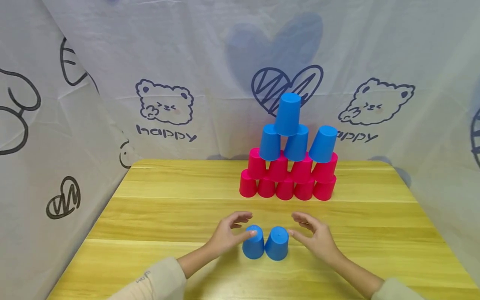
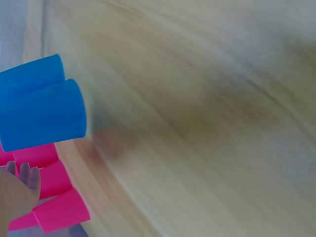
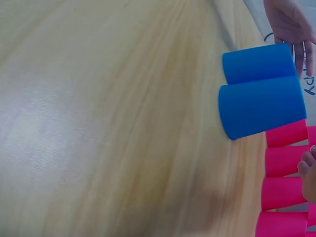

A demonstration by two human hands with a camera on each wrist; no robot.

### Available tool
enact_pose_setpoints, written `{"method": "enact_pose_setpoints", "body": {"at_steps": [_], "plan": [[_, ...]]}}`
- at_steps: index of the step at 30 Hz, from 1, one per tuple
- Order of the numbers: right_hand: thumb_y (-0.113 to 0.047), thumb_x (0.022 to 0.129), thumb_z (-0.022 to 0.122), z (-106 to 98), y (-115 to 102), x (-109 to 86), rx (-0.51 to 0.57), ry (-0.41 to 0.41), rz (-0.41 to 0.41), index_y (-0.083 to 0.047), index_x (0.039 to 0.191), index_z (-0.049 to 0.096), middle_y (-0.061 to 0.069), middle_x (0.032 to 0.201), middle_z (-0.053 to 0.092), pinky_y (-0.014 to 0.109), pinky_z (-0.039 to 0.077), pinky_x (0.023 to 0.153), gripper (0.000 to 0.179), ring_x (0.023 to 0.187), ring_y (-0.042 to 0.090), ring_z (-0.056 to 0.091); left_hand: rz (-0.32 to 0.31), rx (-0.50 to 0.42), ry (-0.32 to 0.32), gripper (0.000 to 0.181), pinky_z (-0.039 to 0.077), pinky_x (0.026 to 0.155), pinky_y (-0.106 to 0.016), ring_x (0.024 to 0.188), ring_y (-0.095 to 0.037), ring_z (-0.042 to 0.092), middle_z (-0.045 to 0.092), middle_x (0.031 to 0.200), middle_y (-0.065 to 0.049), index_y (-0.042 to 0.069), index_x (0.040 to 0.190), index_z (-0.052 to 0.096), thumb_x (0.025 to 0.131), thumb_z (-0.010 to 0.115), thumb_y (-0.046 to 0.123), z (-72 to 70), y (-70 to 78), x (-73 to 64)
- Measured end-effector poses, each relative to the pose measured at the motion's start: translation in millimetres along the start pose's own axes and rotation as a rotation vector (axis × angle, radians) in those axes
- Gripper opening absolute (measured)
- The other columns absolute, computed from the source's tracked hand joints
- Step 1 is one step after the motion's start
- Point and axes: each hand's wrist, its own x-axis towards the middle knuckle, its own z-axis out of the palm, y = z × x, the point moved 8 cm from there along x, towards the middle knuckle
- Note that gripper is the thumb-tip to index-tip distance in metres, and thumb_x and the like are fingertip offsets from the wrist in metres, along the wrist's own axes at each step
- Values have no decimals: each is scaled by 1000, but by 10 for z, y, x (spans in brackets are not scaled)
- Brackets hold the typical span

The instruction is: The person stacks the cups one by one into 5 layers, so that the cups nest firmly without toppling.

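Two blue cups stand upside down side by side near the front of the table, a left cup (image 1: 253, 250) and a right cup (image 1: 276, 246). My left hand (image 1: 225, 235) is curved loosely beside the left one, its thumb crossing in front of the cup's top; contact is unclear. On the other side, my right hand (image 1: 318, 239) has spread, bent fingers, with the thumb close to the right cup's rim. Neither hand grips anything. The right wrist view shows the pair of blue cups (image 3: 261, 108) with the left hand (image 3: 291, 22) beyond them.
Behind the hands rises a cup stack: two rows of pink cups (image 1: 284, 189), three blue cups (image 1: 270, 143) above, and one blue cup (image 1: 288, 116) on top, bridging the left two. A printed white cloth (image 1: 221, 54) hangs behind the wooden table (image 1: 180, 200).
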Motion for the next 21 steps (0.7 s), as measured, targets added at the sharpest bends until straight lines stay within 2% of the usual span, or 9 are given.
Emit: {"method": "enact_pose_setpoints", "body": {"at_steps": [5,9,14,21], "plan": [[-15,78,74,144,84,-57,-10,-80,30,0,120,58,17,118,63,35,51,90,47,107,30,60,-6,11,-5,52,46,94,-49,114,-34,53,57,125,-18,1,125,52,80,72,17,41,-57,-58],[-18,76,76,244,135,-105,-6,-120,46,2,120,57,19,119,62,42,50,90,52,108,32,59,-5,31,-19,56,47,91,-48,112,-30,55,58,124,-16,0,125,51,78,75,19,90,-99,-94],[-21,73,78,335,236,-167,21,-139,134,3,123,55,16,121,61,45,48,93,59,110,32,58,-1,57,-25,58,49,89,-43,108,-26,57,61,120,-10,1,125,52,77,76,23,143,-163,-120],[-24,72,79,409,356,-234,43,-155,236,-3,124,56,11,123,61,44,45,98,60,115,31,57,-44,17,-4,58,48,91,-43,109,-26,56,62,118,-8,4,125,52,76,76,23,180,-250,-167]]}}
